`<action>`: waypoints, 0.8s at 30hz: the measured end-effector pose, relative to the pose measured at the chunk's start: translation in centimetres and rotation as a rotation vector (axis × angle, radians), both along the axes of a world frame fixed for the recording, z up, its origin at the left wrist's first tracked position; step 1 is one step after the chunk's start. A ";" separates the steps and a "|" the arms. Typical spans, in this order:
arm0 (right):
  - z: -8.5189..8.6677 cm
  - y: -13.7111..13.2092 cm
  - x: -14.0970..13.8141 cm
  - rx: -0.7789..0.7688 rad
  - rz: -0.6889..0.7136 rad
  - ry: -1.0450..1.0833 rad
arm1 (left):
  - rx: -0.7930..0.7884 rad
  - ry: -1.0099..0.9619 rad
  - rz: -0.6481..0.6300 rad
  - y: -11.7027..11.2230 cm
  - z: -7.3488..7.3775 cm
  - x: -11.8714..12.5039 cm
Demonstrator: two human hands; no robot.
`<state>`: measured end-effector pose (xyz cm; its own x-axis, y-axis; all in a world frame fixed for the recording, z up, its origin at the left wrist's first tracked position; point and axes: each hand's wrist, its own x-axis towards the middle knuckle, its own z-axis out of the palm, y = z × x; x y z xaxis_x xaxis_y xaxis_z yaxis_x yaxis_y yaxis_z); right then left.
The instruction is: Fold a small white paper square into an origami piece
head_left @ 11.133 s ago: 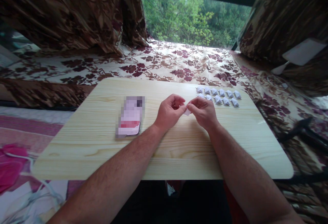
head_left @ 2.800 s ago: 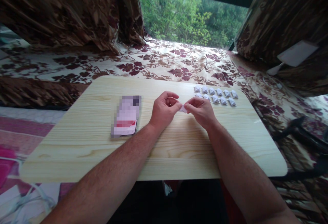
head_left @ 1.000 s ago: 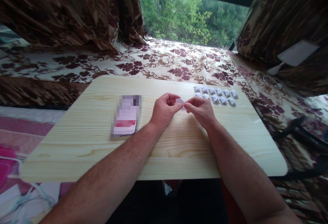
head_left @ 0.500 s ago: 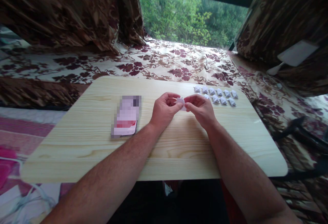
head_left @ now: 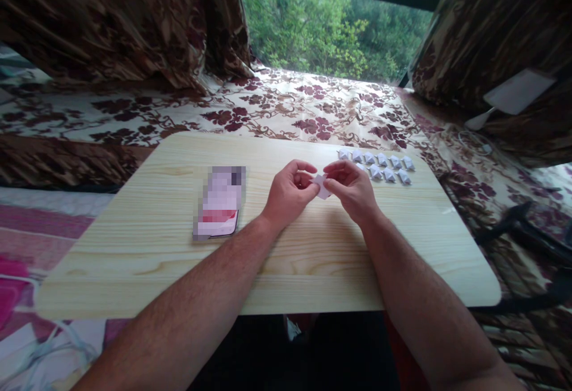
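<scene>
A small white piece of folded paper [head_left: 321, 187] is held above the table, between my two hands. My left hand [head_left: 290, 188] pinches its left side with thumb and fingertips. My right hand [head_left: 351, 187] grips the right side, thumb on the near face. The paper shows a pointed, diamond-like outline toward me; my fingers cover its edges. Just beyond my right hand, several small white folded paper shapes [head_left: 376, 172] lie in two rows, and that hand hides part of the nearer row.
The light wooden table [head_left: 147, 242] has a phone [head_left: 218, 200], blurred out by pixels, lying left of my hands. Behind it spreads a floral cloth [head_left: 313, 108] below a window. A black metal frame [head_left: 531, 230] stands at the right, and white cables [head_left: 58, 334] lie at lower left.
The folded paper has turned between my fingers and now shows a pointed lower corner, a little lower than before. Both hands have stayed nearly in place; the phone and rows are unmoved.
</scene>
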<state>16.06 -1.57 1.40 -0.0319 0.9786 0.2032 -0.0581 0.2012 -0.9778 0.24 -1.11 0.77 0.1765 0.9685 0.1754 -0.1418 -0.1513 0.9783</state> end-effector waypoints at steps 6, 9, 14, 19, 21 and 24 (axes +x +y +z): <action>-0.5 0.1 -0.1 0.044 0.039 -0.058 | 0.059 0.063 0.025 -0.2 -0.1 0.1; -0.6 0.2 -0.1 0.067 0.050 -0.026 | 0.069 0.053 0.039 -0.2 -0.3 0.2; -0.4 0.0 0.0 0.088 0.068 -0.033 | 0.032 0.011 0.031 0.0 -0.3 0.2; -0.3 -0.1 0.0 0.071 0.030 -0.097 | -0.009 0.008 0.015 0.1 -0.3 0.1; -0.4 -0.1 0.0 0.079 0.029 -0.099 | -0.012 0.014 0.015 0.1 -0.3 0.0; -0.6 -0.1 -0.1 0.085 0.030 -0.095 | -0.005 0.018 0.014 0.1 -0.3 0.0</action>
